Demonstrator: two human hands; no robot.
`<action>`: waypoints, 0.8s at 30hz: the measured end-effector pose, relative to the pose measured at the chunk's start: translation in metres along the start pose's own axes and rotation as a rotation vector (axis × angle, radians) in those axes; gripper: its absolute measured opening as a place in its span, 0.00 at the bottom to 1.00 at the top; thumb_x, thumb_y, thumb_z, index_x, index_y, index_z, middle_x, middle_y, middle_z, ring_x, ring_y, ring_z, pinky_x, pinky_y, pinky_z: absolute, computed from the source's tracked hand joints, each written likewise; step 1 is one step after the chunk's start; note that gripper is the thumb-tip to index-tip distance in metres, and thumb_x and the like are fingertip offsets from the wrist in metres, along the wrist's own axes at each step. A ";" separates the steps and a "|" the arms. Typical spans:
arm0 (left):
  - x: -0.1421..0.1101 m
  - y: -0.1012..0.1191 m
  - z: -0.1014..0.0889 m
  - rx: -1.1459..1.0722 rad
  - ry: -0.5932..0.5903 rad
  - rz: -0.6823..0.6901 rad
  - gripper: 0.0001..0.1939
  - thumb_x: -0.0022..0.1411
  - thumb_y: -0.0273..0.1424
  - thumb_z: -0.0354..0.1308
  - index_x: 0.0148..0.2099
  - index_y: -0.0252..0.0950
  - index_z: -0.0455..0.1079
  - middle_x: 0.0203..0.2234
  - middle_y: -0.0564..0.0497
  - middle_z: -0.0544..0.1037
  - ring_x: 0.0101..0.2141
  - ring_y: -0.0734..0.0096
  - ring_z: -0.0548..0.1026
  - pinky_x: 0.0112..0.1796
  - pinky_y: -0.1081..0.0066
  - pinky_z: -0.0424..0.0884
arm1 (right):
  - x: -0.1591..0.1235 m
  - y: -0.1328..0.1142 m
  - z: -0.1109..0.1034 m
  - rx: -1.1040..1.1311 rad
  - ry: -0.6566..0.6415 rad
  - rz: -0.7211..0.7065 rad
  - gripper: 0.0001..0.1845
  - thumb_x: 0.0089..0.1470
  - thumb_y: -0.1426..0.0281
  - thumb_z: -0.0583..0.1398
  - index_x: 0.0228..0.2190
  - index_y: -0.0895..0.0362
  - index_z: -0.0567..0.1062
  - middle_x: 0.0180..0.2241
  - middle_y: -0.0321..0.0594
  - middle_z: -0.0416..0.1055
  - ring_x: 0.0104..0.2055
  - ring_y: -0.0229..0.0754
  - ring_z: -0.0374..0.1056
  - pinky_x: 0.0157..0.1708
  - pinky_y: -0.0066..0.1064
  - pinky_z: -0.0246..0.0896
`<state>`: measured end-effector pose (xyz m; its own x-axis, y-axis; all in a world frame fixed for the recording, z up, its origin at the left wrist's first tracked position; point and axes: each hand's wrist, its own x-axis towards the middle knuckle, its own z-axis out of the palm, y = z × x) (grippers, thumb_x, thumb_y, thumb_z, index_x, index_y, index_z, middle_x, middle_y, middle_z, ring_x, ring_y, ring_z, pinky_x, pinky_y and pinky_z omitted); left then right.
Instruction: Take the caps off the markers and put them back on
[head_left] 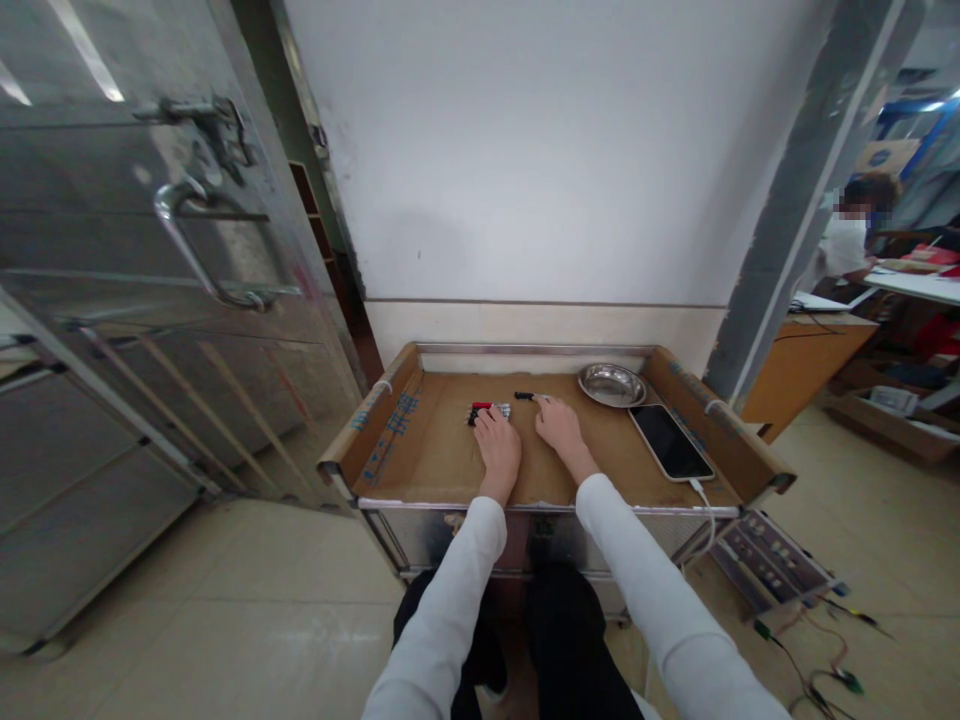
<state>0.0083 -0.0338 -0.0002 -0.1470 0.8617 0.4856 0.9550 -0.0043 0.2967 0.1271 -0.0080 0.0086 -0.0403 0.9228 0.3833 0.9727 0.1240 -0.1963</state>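
Note:
Several small pens [482, 406] with black and red caps lie side by side on the brown cardboard tray top [435, 450]. My left hand [498, 450] is over them from the near side, its bent fingers pressed on the pens and hiding part of them. A single black-capped pen [524, 396] lies crosswise to the right of this group. The light end of that pen is between the fingertips of my right hand [559, 425], which is closed on it. A small gap separates the two hands.
A round metal dish [611, 385] stands at the tray's back right. In front of it lies a phone [671, 442] with a white cable [705, 510]. Raised cardboard sides [720, 430] border the tray. A metal door [150, 230] is on the left; a seated person [844, 245] is far right.

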 end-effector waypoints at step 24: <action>0.005 0.009 -0.005 0.046 -0.047 0.195 0.13 0.64 0.25 0.43 0.48 0.31 0.65 0.44 0.39 0.68 0.46 0.54 0.66 0.45 0.58 0.65 | -0.005 0.007 0.001 0.061 0.080 -0.075 0.16 0.57 0.76 0.50 0.39 0.53 0.76 0.43 0.46 0.65 0.46 0.46 0.58 0.46 0.36 0.53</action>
<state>0.0145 -0.0326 0.0091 0.0526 0.8697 0.4907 0.9752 -0.1505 0.1623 0.1338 -0.0112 0.0046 -0.0921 0.8784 0.4689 0.9517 0.2162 -0.2180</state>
